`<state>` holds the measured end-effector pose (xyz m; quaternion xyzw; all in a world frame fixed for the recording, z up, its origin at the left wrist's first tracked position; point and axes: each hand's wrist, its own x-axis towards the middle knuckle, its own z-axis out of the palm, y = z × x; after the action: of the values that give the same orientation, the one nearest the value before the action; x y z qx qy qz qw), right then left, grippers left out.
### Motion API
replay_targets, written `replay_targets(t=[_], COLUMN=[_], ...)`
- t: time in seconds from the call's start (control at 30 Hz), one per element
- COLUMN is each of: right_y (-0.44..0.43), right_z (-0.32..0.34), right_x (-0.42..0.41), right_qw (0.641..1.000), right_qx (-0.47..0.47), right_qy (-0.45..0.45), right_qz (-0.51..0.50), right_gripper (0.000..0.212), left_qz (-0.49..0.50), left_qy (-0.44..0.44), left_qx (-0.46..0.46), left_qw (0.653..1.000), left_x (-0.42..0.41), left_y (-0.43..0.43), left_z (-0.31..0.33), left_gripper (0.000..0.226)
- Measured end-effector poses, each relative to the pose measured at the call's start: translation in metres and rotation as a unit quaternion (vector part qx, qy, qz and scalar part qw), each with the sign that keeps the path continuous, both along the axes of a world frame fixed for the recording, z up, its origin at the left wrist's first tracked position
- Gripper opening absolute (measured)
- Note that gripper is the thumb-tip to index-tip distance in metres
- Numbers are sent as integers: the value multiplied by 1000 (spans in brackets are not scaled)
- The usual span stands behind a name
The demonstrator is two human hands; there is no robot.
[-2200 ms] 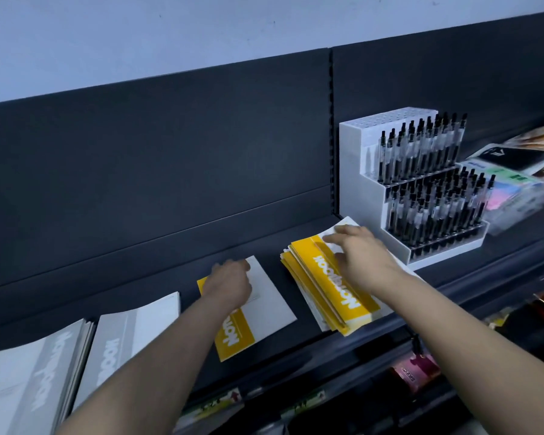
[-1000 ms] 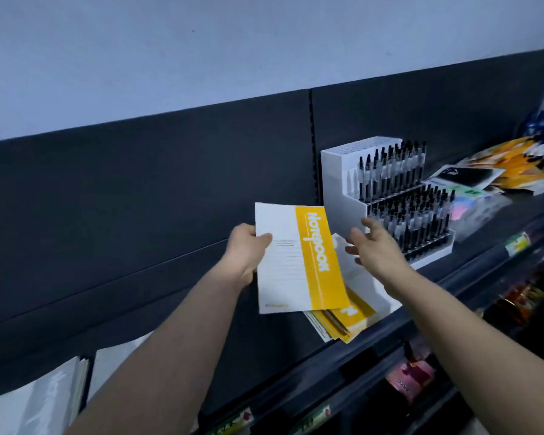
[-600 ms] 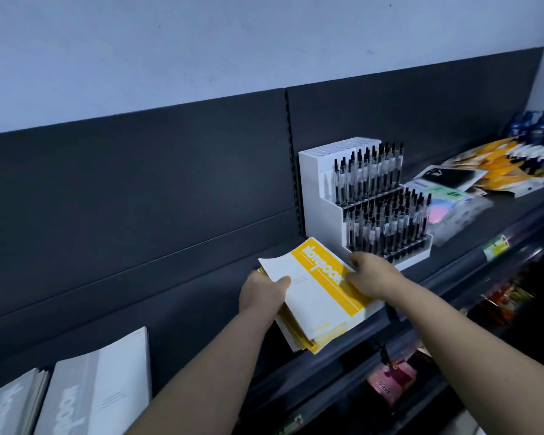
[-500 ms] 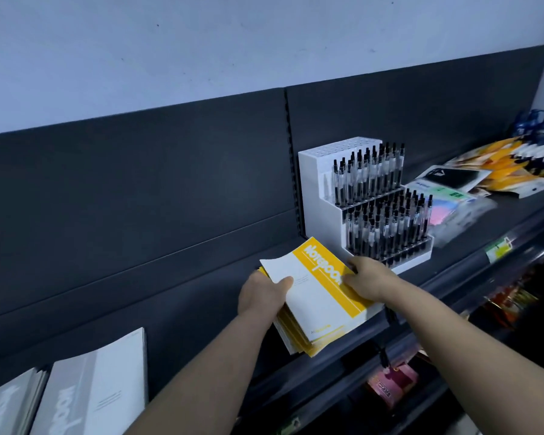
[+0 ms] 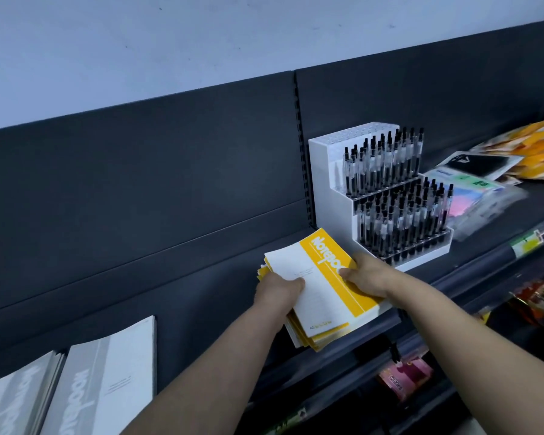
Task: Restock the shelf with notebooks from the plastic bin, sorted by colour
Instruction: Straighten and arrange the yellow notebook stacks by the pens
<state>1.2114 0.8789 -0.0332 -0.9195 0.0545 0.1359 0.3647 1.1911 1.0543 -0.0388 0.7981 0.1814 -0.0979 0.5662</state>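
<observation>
Yellow notebooks (image 5: pixel 324 296) sit stacked on the dark shelf (image 5: pixel 208 324) just beside the white pen rack (image 5: pixel 327 171); your left hand (image 5: pixel 277 291) clasps the stack's left edge, thumb on the top cover, while your right hand (image 5: pixel 366 274) grips its right edge, both forearms reaching forward

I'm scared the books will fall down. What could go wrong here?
1. The yellow stack is fanned out and messy, and its lower books reach the front edge of the shelf. If the left hand and right hand let go now, some books might slide off.
2. The stack lies right beside the pen stand. A push to the right could bump it and shake the pens.
</observation>
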Motion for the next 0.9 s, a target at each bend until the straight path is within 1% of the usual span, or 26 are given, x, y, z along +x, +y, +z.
replay_targets(t=[0.07,0.1,0.13,0.2,0.23,0.3,0.37,0.47,0.53,0.6,0.67,0.73,0.8,0.9], right_y=[-1,-1,-1,-1,-1,-2,-2,1,13,33,57,86,113,140], right_z=[-2,-3,-4,-3,-1,3,12,24,32,34,29,25,24,19], right_x=[-2,-5,-6,-11,-13,-18,-26,-31,-31,-33,-34,-39,-45,-52], right_qw=[1000,1000,1000,999,999,998,995,980,970,966,963,958,951,937], right_qx=[6,8,13,29,38,53,94,180,212,211,219,238,262,277], right_qy=[-3,-1,1,4,5,3,-19,-82,-116,-146,-157,-157,-153,-191], right_qz=[-9,-15,-20,-27,-32,-32,-30,-17,-9,-4,-1,29,58,94], right_gripper=[43,42,41,39,39,39,40,50,59,67,72,78,74,68], left_qz=[30,43,51,59,63,64,56,44,27,-1,-22,-17,-6,17], left_qy=[-18,-20,-24,-37,-36,-18,-15,-65,-121,-165,-192,-214,-241,-299], left_qx=[-6,-13,-22,-63,-89,-133,-161,-196,-191,-174,-152,-141,-138,-111], left_qw=[999,999,998,996,993,989,985,978,974,971,969,967,961,948], left_x=[15,15,12,5,7,6,2,-4,-11,-23,-36,-50,-63,-74], left_y=[4,4,1,-4,-7,-11,-11,2,18,41,68,96,121,144], left_z=[-17,-14,-6,9,10,14,19,27,37,47,52,51,46,40], left_gripper=[77,81,73,48,43,47,45,39,40,42,41,43,44,43])
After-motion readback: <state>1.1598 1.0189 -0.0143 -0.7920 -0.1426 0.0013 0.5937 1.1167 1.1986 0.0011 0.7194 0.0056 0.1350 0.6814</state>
